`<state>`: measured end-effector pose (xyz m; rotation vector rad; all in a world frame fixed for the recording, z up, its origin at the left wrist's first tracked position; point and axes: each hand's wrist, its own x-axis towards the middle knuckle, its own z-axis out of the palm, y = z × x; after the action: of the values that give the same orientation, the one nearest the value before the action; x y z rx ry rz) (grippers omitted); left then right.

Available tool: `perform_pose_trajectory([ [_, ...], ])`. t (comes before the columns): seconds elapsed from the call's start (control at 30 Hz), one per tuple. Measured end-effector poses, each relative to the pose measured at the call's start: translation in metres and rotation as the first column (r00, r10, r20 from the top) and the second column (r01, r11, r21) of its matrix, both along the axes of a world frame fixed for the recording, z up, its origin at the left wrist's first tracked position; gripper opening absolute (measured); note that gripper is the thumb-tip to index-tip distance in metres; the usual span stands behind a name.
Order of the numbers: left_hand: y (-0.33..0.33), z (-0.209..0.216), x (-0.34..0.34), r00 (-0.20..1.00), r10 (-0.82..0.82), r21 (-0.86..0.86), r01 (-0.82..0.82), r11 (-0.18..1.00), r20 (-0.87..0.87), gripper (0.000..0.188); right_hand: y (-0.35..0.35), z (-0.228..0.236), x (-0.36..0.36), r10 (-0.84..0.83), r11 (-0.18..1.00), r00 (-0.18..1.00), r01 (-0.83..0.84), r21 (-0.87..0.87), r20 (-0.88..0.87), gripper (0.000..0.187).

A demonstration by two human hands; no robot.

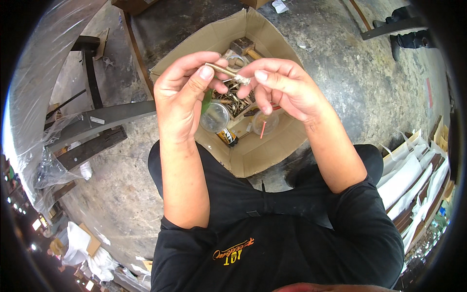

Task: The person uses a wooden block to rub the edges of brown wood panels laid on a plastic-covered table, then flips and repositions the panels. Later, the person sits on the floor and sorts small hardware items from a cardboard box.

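Observation:
Above an open carton, my left hand [182, 92] pinches a thin brass-coloured metal rod [220, 68] between thumb and fingers. The rod lies slanted, its far end pointing toward my right hand [289, 87]. A tuft of whitish, stringy material [242, 80] clings to that end. My right thumb and forefinger are bent close together at the tuft and seem to hold its edge; the exact contact is too small to make out. Below the hands, several small metal pieces [237, 105] fill a container inside the carton.
The cardboard carton [265, 158] stands between my knees. It holds a wooden-handled hammer [252, 53], clear plastic tubs [215, 118] and a black-and-yellow bottle [226, 136]. A dark metal frame [112, 114] stands at left; white-wrapped strips [408, 175] lie at right. Another person's legs [411, 41] show far right.

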<state>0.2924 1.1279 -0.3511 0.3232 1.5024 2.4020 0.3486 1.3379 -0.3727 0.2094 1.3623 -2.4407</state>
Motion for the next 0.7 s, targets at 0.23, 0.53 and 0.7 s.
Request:
perform_pose_trajectory([
  [0.23, 0.005, 0.002, 0.003, 0.999, 0.030, -0.038, -0.031, 0.999, -0.044, 0.023, -0.001, 0.008, 0.001, -0.043, 0.987, 0.991, 0.062, 0.149, -0.130, 0.023],
  [0.53, 0.007, -0.004, -0.001, 0.972, 0.179, -0.482, -0.231, 0.845, -0.152, 0.016, 0.019, -0.033, -0.013, 0.082, 0.761, 0.941, 0.155, 0.630, -0.330, 0.012],
  [0.7, 0.000, -0.010, -0.008, 0.946, 0.299, -0.521, -0.320, 0.791, -0.127, 0.021, 0.025, -0.135, -0.006, 0.180, 0.092, 0.970, -0.180, 0.979, 0.161, 0.023],
])
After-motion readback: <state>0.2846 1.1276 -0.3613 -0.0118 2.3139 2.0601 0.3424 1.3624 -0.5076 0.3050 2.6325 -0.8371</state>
